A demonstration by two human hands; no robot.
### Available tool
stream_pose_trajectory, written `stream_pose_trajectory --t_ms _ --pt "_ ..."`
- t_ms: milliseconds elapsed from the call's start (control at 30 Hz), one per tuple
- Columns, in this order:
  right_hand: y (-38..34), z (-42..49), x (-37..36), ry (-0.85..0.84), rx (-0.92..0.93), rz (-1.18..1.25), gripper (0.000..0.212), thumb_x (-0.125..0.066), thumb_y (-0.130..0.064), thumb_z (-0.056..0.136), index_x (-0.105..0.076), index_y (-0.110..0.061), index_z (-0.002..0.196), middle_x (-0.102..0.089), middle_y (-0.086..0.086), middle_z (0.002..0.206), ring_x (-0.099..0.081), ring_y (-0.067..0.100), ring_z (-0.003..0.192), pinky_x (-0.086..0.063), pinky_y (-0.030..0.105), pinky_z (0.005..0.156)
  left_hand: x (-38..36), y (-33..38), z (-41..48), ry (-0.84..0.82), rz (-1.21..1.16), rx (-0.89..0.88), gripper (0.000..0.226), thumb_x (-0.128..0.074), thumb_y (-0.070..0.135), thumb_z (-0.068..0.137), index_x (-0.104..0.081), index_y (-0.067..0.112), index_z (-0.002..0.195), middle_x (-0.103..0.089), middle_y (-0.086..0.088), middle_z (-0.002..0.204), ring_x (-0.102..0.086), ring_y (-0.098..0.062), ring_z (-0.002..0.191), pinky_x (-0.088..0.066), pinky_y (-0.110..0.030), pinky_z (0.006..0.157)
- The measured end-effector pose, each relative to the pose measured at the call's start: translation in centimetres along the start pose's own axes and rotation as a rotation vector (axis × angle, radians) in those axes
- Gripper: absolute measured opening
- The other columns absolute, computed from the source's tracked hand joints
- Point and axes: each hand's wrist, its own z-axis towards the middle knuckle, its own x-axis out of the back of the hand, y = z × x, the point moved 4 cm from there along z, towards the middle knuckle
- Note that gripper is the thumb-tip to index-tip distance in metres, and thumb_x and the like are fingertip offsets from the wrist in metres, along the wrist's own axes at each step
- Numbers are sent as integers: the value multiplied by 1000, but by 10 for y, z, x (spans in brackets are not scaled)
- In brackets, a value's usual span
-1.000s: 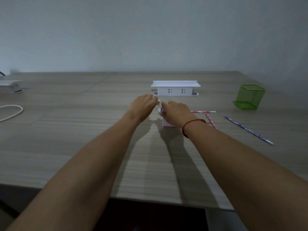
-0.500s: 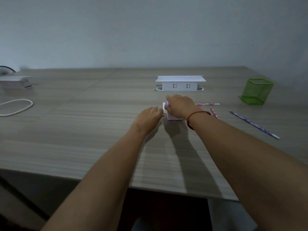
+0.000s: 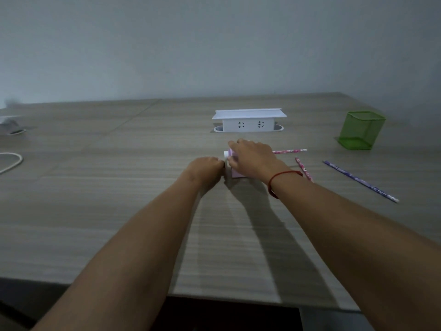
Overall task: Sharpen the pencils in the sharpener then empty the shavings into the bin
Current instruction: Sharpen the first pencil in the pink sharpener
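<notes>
Your right hand (image 3: 253, 156) clamps over the pink sharpener (image 3: 235, 172) mid-worktop (image 3: 119, 199) while your left hand (image 3: 205, 169) closes at its end, three pencils lying at three o'clock and the green bin (image 3: 360, 130) at two o'clock apparently awaiting shavings.

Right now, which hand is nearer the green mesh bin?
Right. The right hand rests on the pink sharpener, left of the bin; the left hand is farther left.
</notes>
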Motion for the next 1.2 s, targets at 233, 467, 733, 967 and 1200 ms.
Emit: stream_pose_trajectory --t_ms 233,467,733,967,1200 --pt "2 3 -1 6 40 -17 38 -41 -37 98 -48 -15 127 -58 8 117 -59 25 99 -49 38 80 10 -13 14 45 91 -48 25 -42 12 96 -53 4 117 -62 -17 118 -60 -34 109 -47 -42 84" --pt "0 3 0 -8 31 -14 38 -41 -36 99 -49 -14 129 -58 8 120 -58 26 103 -49 39 85 16 -13 13 124 114 -10 23 -41 2 93 -52 2 113 -59 -19 116 -56 -36 108 -44 -43 82" --pt "-1 9 -1 -17 -6 -37 33 -36 -35 99 -53 -12 117 -59 11 116 -59 29 102 -40 37 75 55 -12 6 254 99 1 24 -40 9 99 -51 0 118 -61 -21 119 -58 -39 110 -46 -46 81" --pt "-2 8 2 -24 -31 -28 35 -36 -35 99 -56 -13 117 -60 13 117 -60 31 104 -45 40 83 58 1 -21 323 42 39 24 -40 8 98 -51 -1 118 -61 -23 116 -57 -40 109 -45 -47 80" --pt "1 12 2 -82 -12 -22 33 -34 -37 100 -55 -14 111 -61 12 112 -59 29 98 -45 39 78 52 7 -36 429 -35 -42 10 -58 -2 86 -58 -2 95 -66 -24 91 -63 -41 85 -48 -42 62"
